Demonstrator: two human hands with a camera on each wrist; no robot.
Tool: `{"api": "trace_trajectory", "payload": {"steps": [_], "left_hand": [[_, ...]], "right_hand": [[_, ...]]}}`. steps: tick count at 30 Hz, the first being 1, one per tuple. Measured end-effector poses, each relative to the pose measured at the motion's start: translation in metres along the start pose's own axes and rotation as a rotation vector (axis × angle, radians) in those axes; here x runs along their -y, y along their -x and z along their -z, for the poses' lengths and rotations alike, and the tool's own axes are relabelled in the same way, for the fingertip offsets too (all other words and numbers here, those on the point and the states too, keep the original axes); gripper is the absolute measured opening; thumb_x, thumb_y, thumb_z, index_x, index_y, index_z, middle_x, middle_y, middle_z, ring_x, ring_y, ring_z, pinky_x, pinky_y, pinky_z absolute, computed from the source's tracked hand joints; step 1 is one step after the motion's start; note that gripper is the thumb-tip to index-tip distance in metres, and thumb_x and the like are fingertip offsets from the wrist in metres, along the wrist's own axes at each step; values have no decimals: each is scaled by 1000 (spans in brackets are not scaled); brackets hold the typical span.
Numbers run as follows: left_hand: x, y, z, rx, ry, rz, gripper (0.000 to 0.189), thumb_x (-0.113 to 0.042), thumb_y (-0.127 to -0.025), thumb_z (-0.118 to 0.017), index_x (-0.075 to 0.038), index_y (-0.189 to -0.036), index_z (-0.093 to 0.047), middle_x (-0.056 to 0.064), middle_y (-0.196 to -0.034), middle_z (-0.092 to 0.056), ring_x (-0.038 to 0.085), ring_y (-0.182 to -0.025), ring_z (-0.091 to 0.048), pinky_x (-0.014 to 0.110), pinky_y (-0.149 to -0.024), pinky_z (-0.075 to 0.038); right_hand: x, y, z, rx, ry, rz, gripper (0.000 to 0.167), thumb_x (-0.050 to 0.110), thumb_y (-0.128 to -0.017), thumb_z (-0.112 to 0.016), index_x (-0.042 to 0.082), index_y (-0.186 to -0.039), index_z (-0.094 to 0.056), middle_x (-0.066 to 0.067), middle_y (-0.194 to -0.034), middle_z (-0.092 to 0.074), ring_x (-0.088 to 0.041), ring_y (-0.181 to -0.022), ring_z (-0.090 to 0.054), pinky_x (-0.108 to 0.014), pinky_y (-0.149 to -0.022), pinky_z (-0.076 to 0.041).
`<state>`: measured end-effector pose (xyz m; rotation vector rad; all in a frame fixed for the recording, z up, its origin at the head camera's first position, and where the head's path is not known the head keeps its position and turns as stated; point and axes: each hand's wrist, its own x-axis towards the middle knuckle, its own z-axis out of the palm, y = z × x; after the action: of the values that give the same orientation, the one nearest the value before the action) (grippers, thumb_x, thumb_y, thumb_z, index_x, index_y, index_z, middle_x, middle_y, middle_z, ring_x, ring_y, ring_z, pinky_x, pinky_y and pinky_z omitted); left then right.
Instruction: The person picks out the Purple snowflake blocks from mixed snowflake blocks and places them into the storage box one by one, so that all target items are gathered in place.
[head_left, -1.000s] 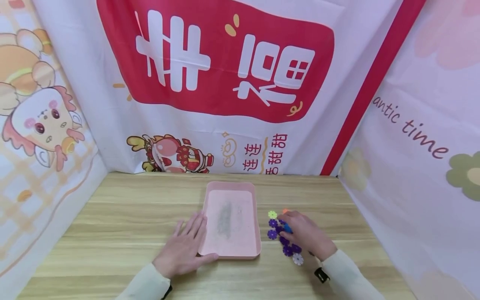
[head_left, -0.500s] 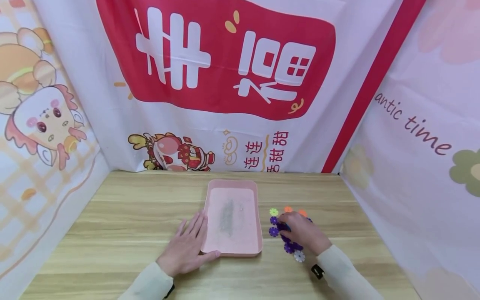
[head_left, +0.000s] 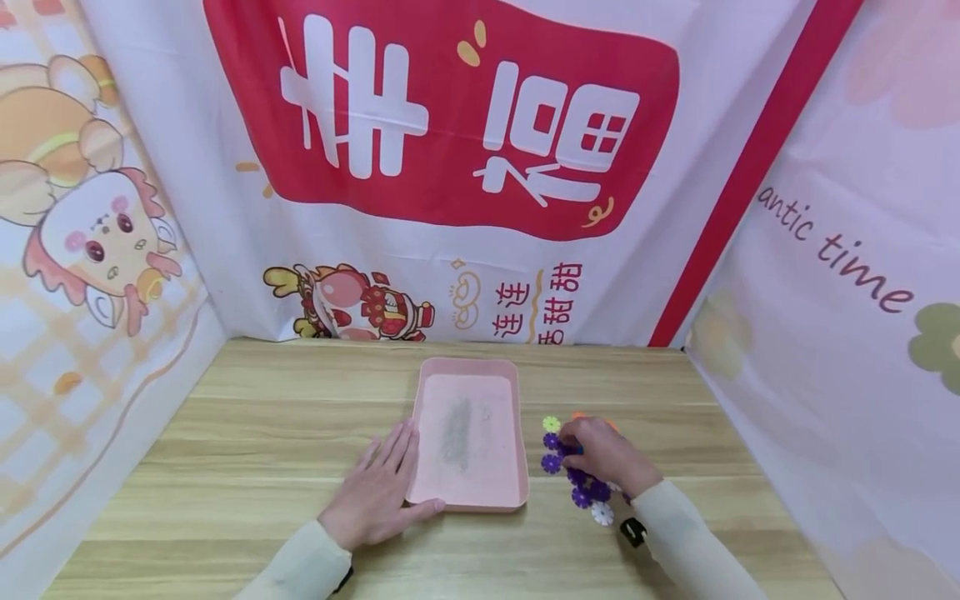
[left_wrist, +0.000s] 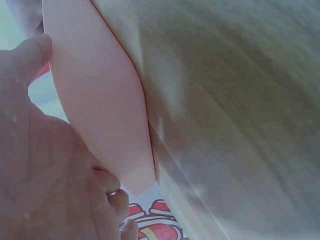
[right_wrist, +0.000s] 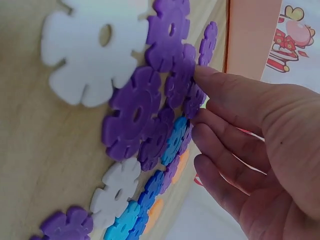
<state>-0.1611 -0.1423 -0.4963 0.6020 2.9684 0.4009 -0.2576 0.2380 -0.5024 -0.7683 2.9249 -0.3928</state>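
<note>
My left hand [head_left: 375, 493] rests against the left side and near corner of a shallow pink tray [head_left: 495, 467], fingers extended along its rim. The left wrist view has the thumb at the tray's wall [left_wrist: 100, 95]. Right of the tray, my right hand [head_left: 609, 454] is low over a cluster of flower-shaped plastic snowflake discs. In the right wrist view, the thumb and index fingertips meet the edges of a purple snowflake disc [right_wrist: 193, 102], pinching it. Around it lie more purple discs [right_wrist: 131, 112], white discs [right_wrist: 95, 47] and blue discs [right_wrist: 151, 189].
A yellow-green disc [head_left: 551, 424] and orange discs [head_left: 578, 415] lie at the cluster's far side. The wooden table [head_left: 300, 400] is bounded by a printed cloth [head_left: 450, 317] at the back and more printed cloth at both sides. Grey smudges mark the tray's floor.
The right hand stays over the discs, its fingers shifting slightly among them. The left hand keeps its place on the tray. The whole head view has shifted a little.
</note>
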Motion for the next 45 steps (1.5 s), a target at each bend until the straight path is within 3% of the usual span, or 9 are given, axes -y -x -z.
{"api": "trace_trajectory", "payload": {"steps": [5, 14, 22, 29, 34, 39, 45], "left_hand": [[-3, -2, -1, 9, -8, 9, 107, -75, -99, -51, 5, -165, -23, 21, -177, -15, 39, -165, -17, 62, -134, -19], [-5, -7, -1, 2, -16, 21, 106, -74, -99, -50, 5, -165, -23, 22, -176, -17, 39, -165, -19, 61, -133, -21], [-6, -8, -1, -4, -28, 16, 106, -73, -100, -51, 6, -165, -25, 23, -176, -20, 39, -164, -20, 61, -133, -23], [-6, -7, 0, -18, -33, -3, 104, -71, -100, -53, 7, -163, -27, 24, -175, -22, 40, -164, -22, 59, -133, -23], [-6, -7, 1, -15, -32, 2, 104, -71, -100, -53, 8, -163, -27, 24, -175, -21, 40, -164, -21, 59, -133, -22], [-6, -8, 2, -4, -47, 9, 105, -73, -100, -51, 7, -164, -27, 23, -175, -21, 39, -164, -20, 58, -134, -22], [-7, -7, 1, 5, -55, 15, 106, -74, -99, -50, 6, -164, -26, 22, -176, -19, 39, -164, -20, 57, -134, -21]], "right_hand": [[-4, 1, 1, 15, 1, 8, 17, 18, -85, -90, 15, -97, -78, 5, -91, -72, -9, -82, -66, -25, -75, -62], [-4, 4, 15, 2, -16, 124, 10, 8, -89, -84, 15, -89, -77, 6, -83, -72, -1, -75, -63, -22, -71, -60], [10, -1, 33, 28, -6, 99, 9, 7, -95, -78, 14, -90, -76, 6, -80, -72, 0, -70, -62, -18, -65, -58], [33, -14, 54, 24, 19, 90, 6, 13, -98, -77, 15, -94, -80, 5, -84, -76, -3, -70, -60, -22, -70, -61], [55, -27, 65, 39, 24, 128, 8, 12, -99, -75, 15, -93, -80, 0, -82, -76, -4, -65, -58, -21, -64, -57], [80, -39, 64, 35, 62, 208, 14, 10, -99, -73, 14, -86, -77, 4, -77, -72, -4, -64, -56, -19, -61, -52], [111, -52, 57, 64, 61, 281, 8, 11, -99, -75, 13, -94, -80, 1, -91, -80, -4, -77, -68, -17, -71, -59]]}}
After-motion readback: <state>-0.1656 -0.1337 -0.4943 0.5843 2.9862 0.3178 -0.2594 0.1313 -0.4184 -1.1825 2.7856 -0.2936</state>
